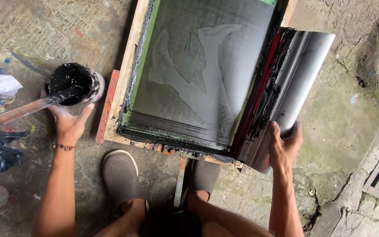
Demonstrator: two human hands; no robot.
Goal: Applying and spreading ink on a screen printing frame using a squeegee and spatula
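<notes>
Your left hand (69,125), at the left of the frame, has its fingers wrapped around the lower side of a tub of black ink (73,83), which sits on the concrete floor (343,127) just beside the wooden screen frame (121,87); a stir stick (25,109) leans out of the tub toward the left edge. Your right hand (284,147), lower right, grips the bottom end of a long squeegee (286,79) smeared black and red, tilted along the frame's right side. The dark mesh screen (198,66) fills the upper centre, your two grey shoes (121,173) just below it.
</notes>
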